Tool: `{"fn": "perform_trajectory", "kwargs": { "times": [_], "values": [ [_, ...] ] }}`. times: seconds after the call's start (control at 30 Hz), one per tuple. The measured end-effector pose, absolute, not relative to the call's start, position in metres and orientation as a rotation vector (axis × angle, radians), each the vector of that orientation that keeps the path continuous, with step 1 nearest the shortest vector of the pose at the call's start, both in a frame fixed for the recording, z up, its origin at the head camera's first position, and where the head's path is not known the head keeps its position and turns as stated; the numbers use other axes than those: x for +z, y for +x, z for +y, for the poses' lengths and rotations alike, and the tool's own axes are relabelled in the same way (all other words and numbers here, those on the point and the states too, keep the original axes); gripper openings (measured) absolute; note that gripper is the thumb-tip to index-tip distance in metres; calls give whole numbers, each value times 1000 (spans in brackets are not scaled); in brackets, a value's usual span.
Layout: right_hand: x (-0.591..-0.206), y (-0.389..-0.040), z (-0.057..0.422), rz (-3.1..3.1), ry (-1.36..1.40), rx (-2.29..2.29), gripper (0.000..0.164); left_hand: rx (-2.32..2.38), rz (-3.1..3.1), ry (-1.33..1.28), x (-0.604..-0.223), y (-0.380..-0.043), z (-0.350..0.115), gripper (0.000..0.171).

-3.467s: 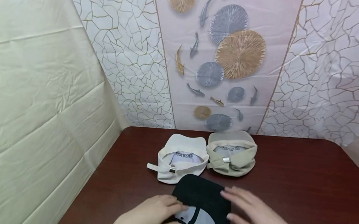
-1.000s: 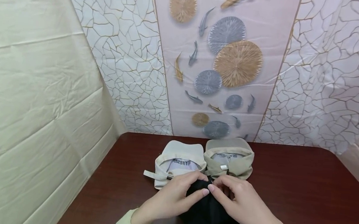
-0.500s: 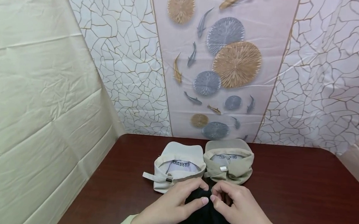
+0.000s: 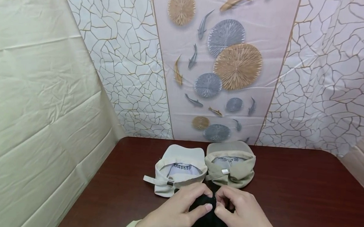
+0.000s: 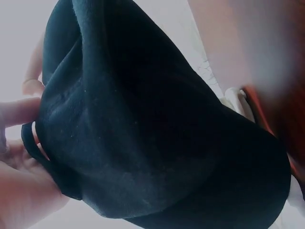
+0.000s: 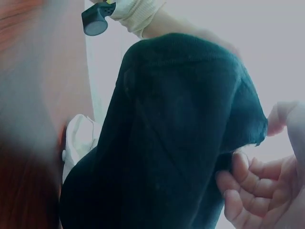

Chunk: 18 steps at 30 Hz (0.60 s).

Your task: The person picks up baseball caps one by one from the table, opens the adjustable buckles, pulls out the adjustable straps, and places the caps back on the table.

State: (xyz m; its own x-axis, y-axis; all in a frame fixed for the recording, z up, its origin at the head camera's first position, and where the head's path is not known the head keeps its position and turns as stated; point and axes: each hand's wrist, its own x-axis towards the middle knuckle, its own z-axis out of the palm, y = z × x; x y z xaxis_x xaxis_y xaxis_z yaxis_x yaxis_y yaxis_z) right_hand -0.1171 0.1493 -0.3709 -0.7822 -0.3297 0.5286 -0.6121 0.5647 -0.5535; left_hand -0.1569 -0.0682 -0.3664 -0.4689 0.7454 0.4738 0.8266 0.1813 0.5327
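Observation:
A black cap [image 4: 207, 226] is gripped by both hands low in the head view, mostly hidden behind them. My left hand [image 4: 177, 209] pinches its edge between thumb and fingers. Close beside it, my right hand [image 4: 244, 212] pinches the edge too, the two thumb tips almost meeting. In the left wrist view the dark cloth of the cap [image 5: 133, 119] fills the middle, and a narrow black strap [image 5: 47, 164] hangs along the hand. Curled fingers [image 6: 243, 171] show at the cap's lower edge in the right wrist view.
Just beyond the hands, a white cap [image 4: 183, 154] lies with its opening up and its strap sticking out left. A beige cap [image 4: 242, 175] lies against its right side. Both rest on the dark red-brown table [image 4: 295, 188], which ends at a patterned cloth backdrop [image 4: 141, 73].
At first the black cap lay with its lining showing, left hand on it, right hand spread beside it. Both hands now pinch its edge together. Over the last second they barely shift.

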Motion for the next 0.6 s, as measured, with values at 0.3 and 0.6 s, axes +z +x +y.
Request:
{"fn": "perform_trajectory", "kwargs": {
  "times": [0.3, 0.6],
  "values": [
    [-376, -118, 149, -2463, 755, 941, 26, -1020, -2320, -1578, -368, -153, -63, 11],
    [-378, -119, 150, -2419, 778, 900, 29, -1018, -2311, -1602, -367, -154, -64, 16]
  ]
}}
